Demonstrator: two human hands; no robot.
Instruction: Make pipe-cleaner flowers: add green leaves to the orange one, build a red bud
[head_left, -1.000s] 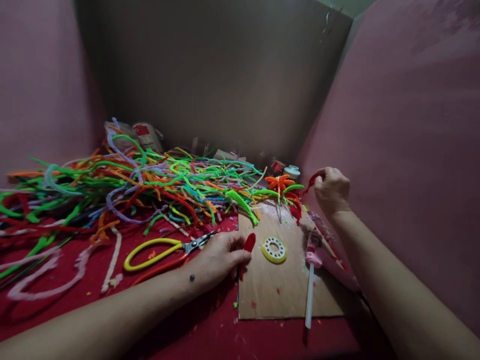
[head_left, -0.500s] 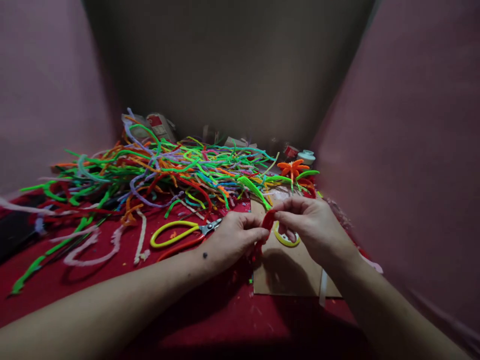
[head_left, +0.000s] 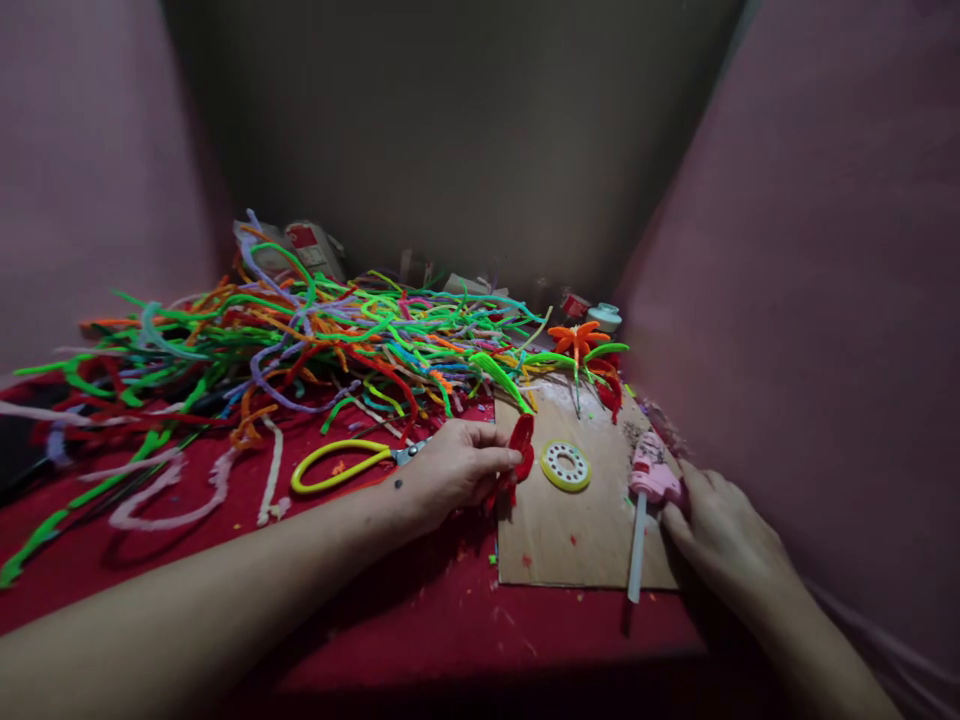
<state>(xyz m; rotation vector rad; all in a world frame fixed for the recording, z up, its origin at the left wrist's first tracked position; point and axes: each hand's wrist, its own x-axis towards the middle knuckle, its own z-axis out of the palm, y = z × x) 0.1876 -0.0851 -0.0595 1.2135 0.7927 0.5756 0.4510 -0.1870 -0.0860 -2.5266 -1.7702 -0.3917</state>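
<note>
My left hand (head_left: pixel 465 465) pinches a red piece (head_left: pixel 525 440); my right hand (head_left: pixel 724 520), grip unclear, touches the glue gun (head_left: pixel 651 478) from its right, stick (head_left: pixel 637 555) nearward.

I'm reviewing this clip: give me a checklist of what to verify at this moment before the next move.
1. Red fuzzy piece secured: ok, pinched in the left hand.
2. Right hand at the pink glue gun: ok, fingers are at its handle side; cannot tell how firm the grip is.
3. Translucent stick in the glue gun: ok, it sticks out of the end nearer the camera.
4. Glue gun hot: cannot tell.
5. Yellow-rimmed disc clear of both hands: ok, it lies on the board.
6. Working end of the yellow-handled tool in sight: not ok, hidden behind the left hand.
</note>
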